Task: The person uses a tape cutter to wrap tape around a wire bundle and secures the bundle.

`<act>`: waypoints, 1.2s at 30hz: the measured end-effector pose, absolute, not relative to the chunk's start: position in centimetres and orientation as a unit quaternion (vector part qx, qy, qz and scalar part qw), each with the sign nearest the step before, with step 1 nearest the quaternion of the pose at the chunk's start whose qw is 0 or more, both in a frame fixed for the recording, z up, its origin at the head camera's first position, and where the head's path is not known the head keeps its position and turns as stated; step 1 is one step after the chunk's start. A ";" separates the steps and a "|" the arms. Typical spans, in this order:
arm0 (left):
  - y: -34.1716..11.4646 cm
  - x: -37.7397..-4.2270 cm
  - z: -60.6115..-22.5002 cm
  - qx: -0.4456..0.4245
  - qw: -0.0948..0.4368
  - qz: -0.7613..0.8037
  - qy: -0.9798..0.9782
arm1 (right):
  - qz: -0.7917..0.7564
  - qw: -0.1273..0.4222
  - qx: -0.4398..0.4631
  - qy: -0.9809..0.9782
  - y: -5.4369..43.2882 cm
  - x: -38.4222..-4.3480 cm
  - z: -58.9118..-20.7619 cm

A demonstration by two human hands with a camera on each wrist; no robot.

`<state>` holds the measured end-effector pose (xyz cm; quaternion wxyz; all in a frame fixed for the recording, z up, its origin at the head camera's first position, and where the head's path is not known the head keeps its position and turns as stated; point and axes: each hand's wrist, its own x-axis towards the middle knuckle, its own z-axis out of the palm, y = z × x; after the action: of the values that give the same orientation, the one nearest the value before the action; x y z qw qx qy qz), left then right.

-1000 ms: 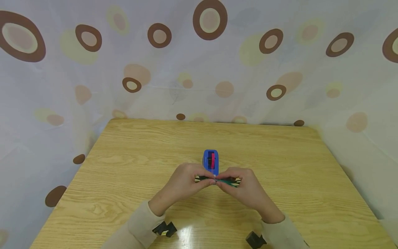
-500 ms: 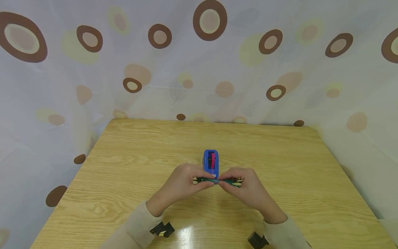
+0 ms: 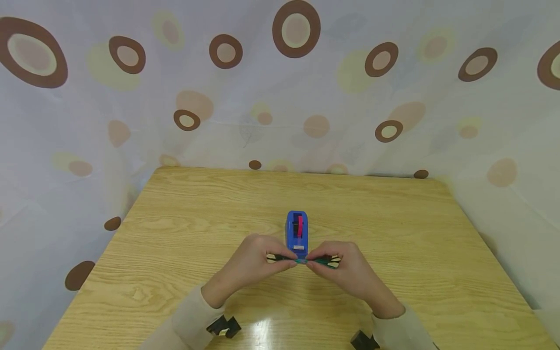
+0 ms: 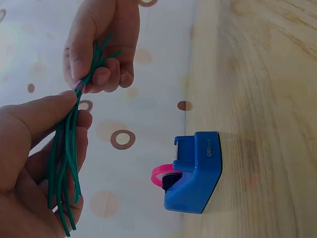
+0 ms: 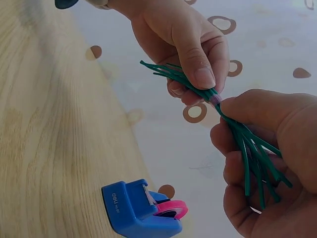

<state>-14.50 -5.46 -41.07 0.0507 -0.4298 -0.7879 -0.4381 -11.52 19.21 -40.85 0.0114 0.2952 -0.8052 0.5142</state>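
Note:
A bundle of thin green strands stretches between both hands, its ends splaying out on either side. Around its middle sits a narrow band of see-through pinkish tape. My left hand pinches the bundle between thumb and fingers on one side of the band. On the other side, my right hand grips it in the same way, the fingertips of both hands close to the tape. Just beyond the hands stands a blue tape dispenser carrying a pink roll of tape.
The wooden table spreads around the dispenser. A white curtain with brown-ringed dots hangs along its far edge and sides. Black camera mounts stick out by the sleeves.
Both hands have come slightly nearer to the body with the bundle. My fingertips have spread a little apart, and more of the dispenser's front end shows.

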 end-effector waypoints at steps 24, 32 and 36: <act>-6.2 -14.0 -43.4 -0.365 -0.106 -0.446 -0.810 | 0.498 -0.073 0.268 -0.821 19.4 -10.9 -43.0; -6.2 -14.0 -44.2 -0.339 -0.148 -0.459 -0.808 | 0.490 -0.103 0.252 -0.828 19.4 -11.0 -44.0; -6.1 -13.9 -44.7 -0.332 -0.150 -0.454 -0.813 | 0.488 -0.105 0.270 -0.823 19.5 -11.0 -44.5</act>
<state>-13.88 -6.15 -44.71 -0.1495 -0.3320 -0.8131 -0.4542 -11.01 19.47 -44.52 -0.1049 0.2704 -0.8230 0.4885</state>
